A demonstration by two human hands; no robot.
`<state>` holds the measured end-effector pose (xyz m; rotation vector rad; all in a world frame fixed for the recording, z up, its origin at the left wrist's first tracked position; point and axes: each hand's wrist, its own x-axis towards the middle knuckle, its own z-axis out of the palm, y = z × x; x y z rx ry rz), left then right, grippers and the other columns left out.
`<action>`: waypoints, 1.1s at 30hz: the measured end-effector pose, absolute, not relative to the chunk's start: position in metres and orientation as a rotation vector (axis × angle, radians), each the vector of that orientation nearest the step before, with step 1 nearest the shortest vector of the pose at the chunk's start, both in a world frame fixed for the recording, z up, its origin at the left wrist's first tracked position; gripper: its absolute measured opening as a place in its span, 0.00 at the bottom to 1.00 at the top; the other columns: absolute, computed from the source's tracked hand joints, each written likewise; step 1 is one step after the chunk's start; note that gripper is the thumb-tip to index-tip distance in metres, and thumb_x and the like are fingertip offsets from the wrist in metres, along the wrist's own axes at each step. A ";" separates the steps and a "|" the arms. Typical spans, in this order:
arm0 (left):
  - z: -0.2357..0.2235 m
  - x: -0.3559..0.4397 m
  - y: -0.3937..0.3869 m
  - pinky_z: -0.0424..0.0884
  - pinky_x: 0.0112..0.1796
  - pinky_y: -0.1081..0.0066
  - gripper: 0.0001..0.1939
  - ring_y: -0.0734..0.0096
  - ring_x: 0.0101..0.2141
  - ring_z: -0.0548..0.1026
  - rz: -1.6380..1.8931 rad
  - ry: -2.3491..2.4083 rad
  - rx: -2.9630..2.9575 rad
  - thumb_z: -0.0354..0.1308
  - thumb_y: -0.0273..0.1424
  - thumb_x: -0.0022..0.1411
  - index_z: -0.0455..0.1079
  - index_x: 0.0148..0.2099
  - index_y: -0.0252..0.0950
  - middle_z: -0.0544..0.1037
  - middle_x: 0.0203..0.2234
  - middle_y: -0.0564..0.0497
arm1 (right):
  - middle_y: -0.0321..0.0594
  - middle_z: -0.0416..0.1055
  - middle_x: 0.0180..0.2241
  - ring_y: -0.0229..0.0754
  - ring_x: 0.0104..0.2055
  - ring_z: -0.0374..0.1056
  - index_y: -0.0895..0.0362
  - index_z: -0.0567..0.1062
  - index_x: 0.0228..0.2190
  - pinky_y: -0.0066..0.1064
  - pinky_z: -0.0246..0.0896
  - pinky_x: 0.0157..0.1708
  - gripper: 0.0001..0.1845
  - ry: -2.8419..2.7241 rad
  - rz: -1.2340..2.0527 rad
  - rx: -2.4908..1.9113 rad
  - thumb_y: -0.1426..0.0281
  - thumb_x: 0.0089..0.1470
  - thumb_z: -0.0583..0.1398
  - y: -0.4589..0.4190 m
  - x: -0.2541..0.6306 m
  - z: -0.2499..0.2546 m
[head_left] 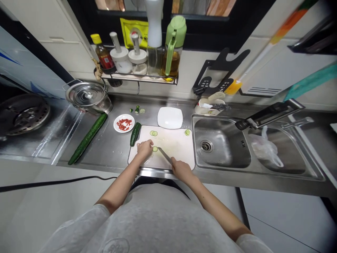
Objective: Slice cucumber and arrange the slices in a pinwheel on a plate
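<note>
My right hand (pixel 182 170) is wrapped round the handle of a kitchen knife (pixel 165 155), its blade slanting up and left over the white cutting board (pixel 173 140). By the blade tip lies a thin cucumber slice (pixel 155 149). My left hand (pixel 144 150) rests on the board just left of that slice, fingers curled together; whatever they may hold is hidden. Farther back on the board are two overlapping cucumber slices (pixel 153 133), with more cucumber slices (pixel 187 132) in the right corner. A cut piece of cucumber (pixel 135 134) touches the board's left edge.
A small plate (pixel 116 123) holds chopped red bits, near green scraps (pixel 137 109). A white square dish (pixel 170 118) sits behind the board. Left are a long cucumber (pixel 88 138) and lidded pot (pixel 102 104); right is the sink (pixel 223 140). Bottles stand on a shelf (pixel 142 78).
</note>
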<state>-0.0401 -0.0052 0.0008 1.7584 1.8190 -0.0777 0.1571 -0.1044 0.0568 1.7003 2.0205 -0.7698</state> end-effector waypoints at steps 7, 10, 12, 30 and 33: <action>-0.005 -0.042 -0.003 0.55 0.46 0.61 0.10 0.60 0.44 0.71 -0.048 1.792 1.763 0.54 0.28 0.55 0.72 0.40 0.42 0.79 0.38 0.50 | 0.48 0.74 0.37 0.46 0.39 0.71 0.57 0.61 0.48 0.30 0.54 0.32 0.15 2.042 -0.776 1.645 0.75 0.60 0.46 -0.093 0.141 0.059; -0.007 -0.042 -0.003 0.54 0.46 0.60 0.10 0.60 0.44 0.71 -0.031 1.795 1.750 0.53 0.28 0.56 0.72 0.39 0.43 0.79 0.38 0.50 | 0.48 0.74 0.36 0.47 0.39 0.71 0.58 0.61 0.48 0.31 0.54 0.32 0.16 2.048 -0.771 1.630 0.76 0.59 0.46 -0.091 0.137 0.058; -0.007 -0.043 -0.003 0.54 0.46 0.60 0.10 0.60 0.44 0.71 -0.019 1.793 1.745 0.53 0.28 0.56 0.73 0.39 0.43 0.79 0.37 0.50 | 0.49 0.74 0.36 0.47 0.39 0.71 0.58 0.61 0.48 0.31 0.55 0.32 0.16 2.044 -0.769 1.631 0.76 0.59 0.47 -0.091 0.136 0.057; -0.008 -0.046 -0.005 0.53 0.46 0.59 0.14 0.60 0.44 0.71 0.020 1.763 1.754 0.51 0.26 0.55 0.75 0.39 0.44 0.80 0.37 0.50 | 0.50 0.74 0.38 0.47 0.41 0.72 0.57 0.60 0.51 0.31 0.58 0.34 0.20 1.994 -0.752 1.630 0.78 0.57 0.47 -0.089 0.129 0.052; -0.007 -0.046 -0.005 0.53 0.46 0.59 0.14 0.60 0.43 0.71 0.024 1.756 1.753 0.51 0.26 0.56 0.75 0.38 0.44 0.80 0.37 0.50 | 0.50 0.74 0.38 0.48 0.41 0.72 0.58 0.60 0.51 0.32 0.59 0.33 0.21 1.994 -0.774 1.616 0.79 0.56 0.47 -0.086 0.127 0.052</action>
